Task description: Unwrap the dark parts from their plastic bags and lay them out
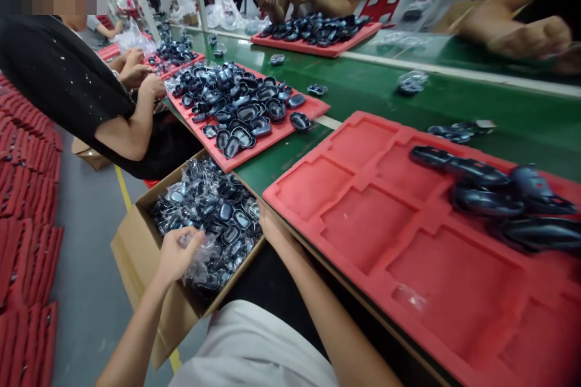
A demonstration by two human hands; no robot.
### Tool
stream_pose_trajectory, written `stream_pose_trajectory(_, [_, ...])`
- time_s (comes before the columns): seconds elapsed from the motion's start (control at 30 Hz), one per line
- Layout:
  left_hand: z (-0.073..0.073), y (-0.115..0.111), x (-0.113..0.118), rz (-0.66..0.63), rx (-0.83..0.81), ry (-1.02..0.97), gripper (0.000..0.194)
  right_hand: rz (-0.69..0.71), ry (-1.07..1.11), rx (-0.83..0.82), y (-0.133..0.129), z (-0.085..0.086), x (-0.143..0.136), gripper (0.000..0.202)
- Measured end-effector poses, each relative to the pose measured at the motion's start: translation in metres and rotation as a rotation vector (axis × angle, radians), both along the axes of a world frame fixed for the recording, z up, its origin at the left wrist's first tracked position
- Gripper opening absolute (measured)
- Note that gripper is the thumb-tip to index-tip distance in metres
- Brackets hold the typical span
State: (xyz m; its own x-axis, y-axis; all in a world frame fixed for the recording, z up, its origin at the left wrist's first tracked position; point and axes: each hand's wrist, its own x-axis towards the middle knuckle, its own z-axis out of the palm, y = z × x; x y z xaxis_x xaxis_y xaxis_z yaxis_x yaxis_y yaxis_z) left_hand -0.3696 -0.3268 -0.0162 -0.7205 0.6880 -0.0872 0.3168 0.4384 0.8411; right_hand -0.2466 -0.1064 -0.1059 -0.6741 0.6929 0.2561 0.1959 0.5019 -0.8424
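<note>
My left hand is over the open cardboard box, its fingers closed on a clear plastic bag. Whether a part is inside that bag I cannot make out. In the box lies a heap of glossy dark blue oval plastic shells, many wrapped in clear bags. My right hand is at the box's right edge, beside the table edge; its fingers are hidden. To the right, a red foam tray with square recesses carries several loose dark blue shells on its far right part.
A second red tray bears a big pile of shells. The green table holds a few bagged parts. Co-workers' hands are at the left and across the table. Red trays are stacked at far left.
</note>
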Motion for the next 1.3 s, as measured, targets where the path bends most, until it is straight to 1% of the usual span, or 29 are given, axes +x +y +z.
stream_pose_trajectory(0.07, [0.0, 0.005, 0.003, -0.012, -0.033, 0.013, 0.042, -0.025, 0.003, -0.021, -0.013, 0.011, 0.003, 0.038])
stream_pose_trajectory(0.13, [0.002, 0.013, 0.007, -0.047, -0.057, 0.006, 0.042, -0.025, 0.025, -0.065, -0.03, 0.025, 0.005, 0.043])
stream_pose_trajectory(0.23, [0.008, 0.024, 0.014, -0.118, -0.03, -0.03, 0.034, -0.005, 0.121, -0.193, -0.058, 0.048, 0.005, 0.039])
stream_pose_trajectory(0.3, [0.011, 0.03, 0.017, -0.146, 0.003, -0.009, 0.03, 0.022, 0.169, -0.242, -0.068, 0.062, 0.008, 0.036])
stream_pose_trajectory(0.37, [0.013, 0.034, 0.018, -0.152, 0.019, 0.036, 0.032, 0.075, 0.171, -0.209, -0.07, 0.074, 0.013, 0.031])
stream_pose_trajectory(0.43, [0.014, 0.036, 0.017, -0.152, 0.026, 0.077, 0.035, 0.153, 0.126, -0.102, -0.064, 0.083, 0.021, 0.026])
stream_pose_trajectory(0.5, [0.014, 0.037, 0.017, -0.168, 0.028, 0.102, 0.036, 0.239, 0.034, 0.016, -0.055, 0.088, 0.029, 0.027])
stream_pose_trajectory(0.57, [0.015, 0.037, 0.018, -0.192, 0.019, 0.116, 0.037, 0.334, -0.038, 0.048, -0.047, 0.088, 0.034, 0.035])
stream_pose_trajectory(0.63, [0.017, 0.036, 0.02, -0.227, 0.012, 0.101, 0.036, 0.399, -0.014, -0.048, -0.043, 0.082, 0.035, 0.04])
stream_pose_trajectory(0.67, [0.018, 0.035, 0.021, -0.25, 0.015, 0.083, 0.034, 0.404, 0.028, -0.12, -0.042, 0.078, 0.034, 0.042])
stream_pose_trajectory(0.77, [0.018, 0.033, 0.025, -0.299, 0.05, 0.026, 0.028, 0.34, 0.14, -0.308, -0.043, 0.063, 0.027, 0.046])
stream_pose_trajectory(0.83, [0.016, 0.031, 0.026, -0.283, 0.063, 0.003, 0.026, 0.282, 0.164, -0.347, -0.046, 0.057, 0.023, 0.047])
stream_pose_trajectory(0.9, [0.012, 0.029, 0.024, -0.242, 0.031, -0.024, 0.028, 0.205, 0.168, -0.275, -0.049, 0.057, 0.021, 0.044])
stream_pose_trajectory(0.97, [0.009, 0.025, 0.02, -0.213, -0.032, -0.03, 0.035, 0.173, 0.166, -0.106, -0.053, 0.06, 0.022, 0.035])
stream_pose_trajectory(1.03, [0.007, 0.019, 0.016, -0.191, -0.088, 0.001, 0.043, 0.228, 0.116, 0.065, -0.056, 0.063, 0.025, 0.026])
stream_pose_trajectory(1.1, [0.005, 0.012, 0.013, -0.21, -0.12, -0.008, 0.048, 0.275, 0.012, 0.181, -0.059, 0.064, 0.026, 0.022])
stream_pose_trajectory(1.13, [0.005, 0.008, 0.012, -0.229, -0.129, -0.034, 0.049, 0.277, -0.044, 0.214, -0.06, 0.063, 0.026, 0.023])
stream_pose_trajectory(1.2, [0.003, 0.001, 0.011, -0.264, -0.133, -0.1, 0.049, 0.298, -0.112, 0.214, -0.062, 0.062, 0.024, 0.028])
stream_pose_trajectory(1.3, [-0.003, -0.008, 0.012, -0.258, -0.114, -0.094, 0.049, 0.403, -0.123, 0.116, -0.066, 0.06, 0.019, 0.018])
